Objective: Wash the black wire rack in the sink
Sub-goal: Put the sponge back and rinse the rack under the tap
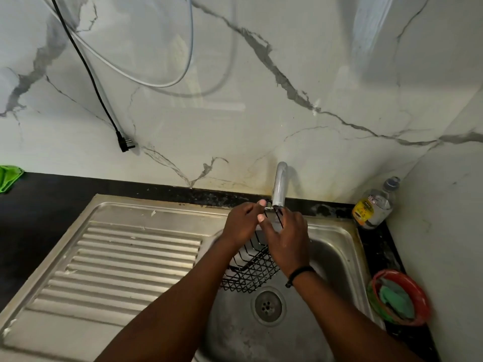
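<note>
hands [244, 223] hold black wire rack [251, 270] under tap [279, 186].

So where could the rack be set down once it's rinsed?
The ribbed drainboard left of the basin lies bare. The basin floor round the drain is partly free. The right counter strip is crowded by the bottle and red bowl.

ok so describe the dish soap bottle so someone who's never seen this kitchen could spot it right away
Start at the steel sink and follow its back rim right to the corner where the two marble walls meet. The bottle stands there on the black counter, right of the tap. It is clear plastic with a yellow label, unlike the red bowl nearer the camera.
</note>
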